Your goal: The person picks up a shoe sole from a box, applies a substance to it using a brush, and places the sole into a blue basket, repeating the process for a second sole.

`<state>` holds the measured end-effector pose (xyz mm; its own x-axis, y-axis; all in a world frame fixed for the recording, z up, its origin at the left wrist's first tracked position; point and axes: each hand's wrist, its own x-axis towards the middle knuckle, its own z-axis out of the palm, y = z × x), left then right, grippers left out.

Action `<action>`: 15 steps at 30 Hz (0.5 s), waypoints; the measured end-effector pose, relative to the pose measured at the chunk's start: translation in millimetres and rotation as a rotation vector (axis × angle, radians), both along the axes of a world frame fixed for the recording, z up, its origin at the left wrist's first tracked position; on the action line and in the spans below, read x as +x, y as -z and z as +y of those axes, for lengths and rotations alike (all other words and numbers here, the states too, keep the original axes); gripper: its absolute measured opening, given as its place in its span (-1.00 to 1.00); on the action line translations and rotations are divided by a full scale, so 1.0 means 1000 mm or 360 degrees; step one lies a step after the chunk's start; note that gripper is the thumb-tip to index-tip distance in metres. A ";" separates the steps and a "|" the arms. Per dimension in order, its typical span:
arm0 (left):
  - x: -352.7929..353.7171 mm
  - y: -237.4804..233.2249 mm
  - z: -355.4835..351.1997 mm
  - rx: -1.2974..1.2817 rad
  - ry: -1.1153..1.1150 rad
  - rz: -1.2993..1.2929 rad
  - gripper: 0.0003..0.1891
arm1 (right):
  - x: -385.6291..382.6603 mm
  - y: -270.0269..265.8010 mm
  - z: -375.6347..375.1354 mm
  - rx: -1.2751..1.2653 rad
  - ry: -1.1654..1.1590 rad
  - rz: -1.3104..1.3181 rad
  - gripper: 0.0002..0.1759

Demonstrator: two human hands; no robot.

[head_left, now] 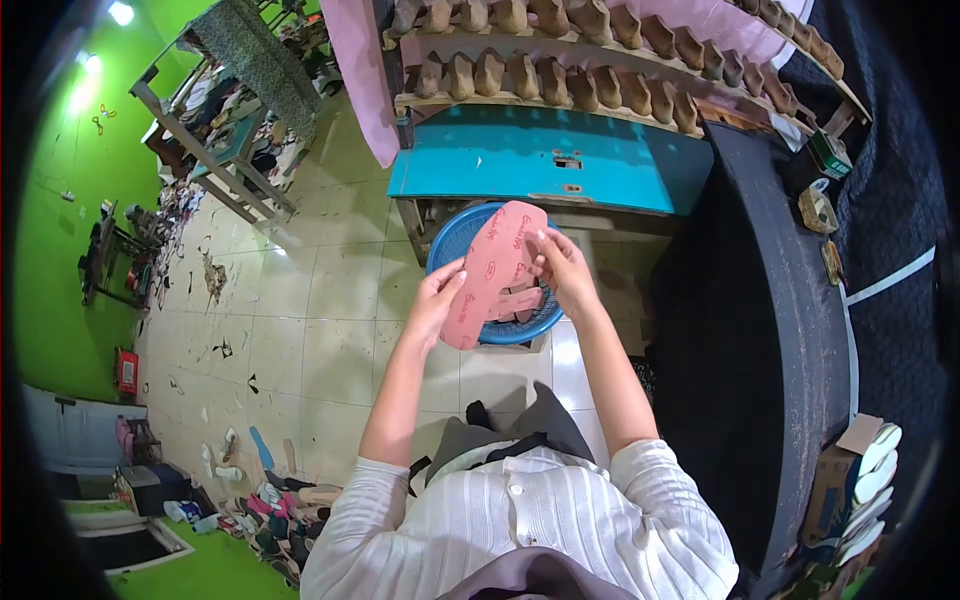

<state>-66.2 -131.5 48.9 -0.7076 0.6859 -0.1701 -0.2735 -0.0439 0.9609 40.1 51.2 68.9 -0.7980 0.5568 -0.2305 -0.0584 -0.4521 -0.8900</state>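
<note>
A pink, sole-shaped insole board (490,270) with red printed lettering is held up at a slant in front of me. My left hand (436,303) grips its lower left edge, thumb on top. Fingers of my right hand (564,268) are curled at its upper right edge, pinching it; the fingertips are partly hidden. Below both hands stands a round blue plastic basket (452,240). More pink cut pieces (518,303) lie inside it, partly covered by the insole board.
Wooden shoe lasts (520,75) line shelves above a turquoise bench (480,150) ahead. A black-covered table (730,330) stands close on my right. Scraps litter the tiled floor (330,290) on the left, with a shoe pile (270,520) behind. White soles (872,490) stick out of a box.
</note>
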 end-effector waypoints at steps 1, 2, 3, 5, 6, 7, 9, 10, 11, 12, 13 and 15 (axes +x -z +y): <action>-0.011 0.001 0.002 -0.0002 0.0066 -0.0013 -0.61 | -0.009 0.001 0.005 -0.0023 0.0060 -0.0039 -0.74; -0.020 0.002 0.005 0.0000 0.0087 -0.0022 -0.61 | -0.015 0.004 0.010 -0.0021 0.0081 -0.0047 -0.74; -0.028 0.004 0.010 -0.0050 0.0109 0.0032 -0.62 | -0.022 0.008 0.016 -0.0008 0.0106 -0.0041 -0.78; -0.045 0.010 0.018 -0.0090 0.0132 0.0078 -0.64 | -0.034 0.018 0.029 -0.0034 0.0185 -0.0067 -0.83; -0.055 0.018 0.022 -0.0194 0.0149 0.0168 -0.65 | -0.039 0.024 0.035 -0.0029 0.0188 -0.0075 -0.83; -0.065 0.029 0.027 -0.0298 0.0163 0.0260 -0.66 | -0.043 0.030 0.041 -0.0121 0.0277 -0.0026 -0.82; -0.083 0.060 0.031 -0.0335 0.0132 0.0267 -0.65 | -0.049 0.053 0.059 -0.0245 0.0353 0.0043 -0.80; -0.089 0.072 0.033 -0.0375 0.0100 0.0283 -0.64 | -0.052 0.069 0.069 -0.0246 0.0344 0.0035 -0.80; -0.094 0.076 0.038 -0.0382 0.0094 0.0281 -0.64 | -0.055 0.081 0.076 -0.0320 0.0359 0.0041 -0.82; -0.098 0.080 0.044 -0.0517 -0.0008 0.0079 -0.64 | -0.059 0.094 0.083 -0.0396 0.0382 0.0051 -0.84; -0.103 0.086 0.048 -0.0653 -0.0106 -0.0128 -0.64 | -0.062 0.100 0.087 -0.0419 0.0391 0.0013 -0.85; -0.114 0.101 0.058 -0.0584 -0.0098 -0.0166 -0.65 | -0.068 0.112 0.094 -0.0468 0.0425 0.0000 -0.85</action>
<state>-180.4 -73.1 -52.4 -0.7117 0.5226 -0.4694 -0.3780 0.2783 0.8830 -28.3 145.5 -42.7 -0.6342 0.6549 -0.4110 -0.2084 -0.6567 -0.7248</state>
